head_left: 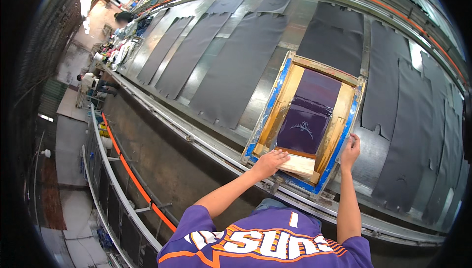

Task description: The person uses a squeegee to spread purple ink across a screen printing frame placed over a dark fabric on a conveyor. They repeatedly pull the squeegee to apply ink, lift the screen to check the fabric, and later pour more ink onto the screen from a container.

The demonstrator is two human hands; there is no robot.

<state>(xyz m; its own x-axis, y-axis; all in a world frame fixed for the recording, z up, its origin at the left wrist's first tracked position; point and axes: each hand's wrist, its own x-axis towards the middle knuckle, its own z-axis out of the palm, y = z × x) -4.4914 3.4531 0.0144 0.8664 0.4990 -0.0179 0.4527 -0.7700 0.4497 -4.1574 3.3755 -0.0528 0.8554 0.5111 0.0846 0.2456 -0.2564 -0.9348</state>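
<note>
A screen printing frame [285, 78] with wooden sides and blue edging lies on the long metal table in front of me. Its mesh [307, 115] shows dark purple, with a pale curved design near the close end. Across that end rests a wooden squeegee [298, 165], its lower edge at the mesh. My left hand [270, 163] is closed over the squeegee's left part. At the frame's outer right edge my right hand [350, 154] has its fingers curled against the side; their undersides are hidden.
Dark fabric panels [241, 66] lie flat along the metal table, left and right of the frame. A metal rail [196, 142] runs along its near edge. Behind a walkway on the left stands another rail with an orange strip [129, 167]. Two people [93, 82] are far off at left.
</note>
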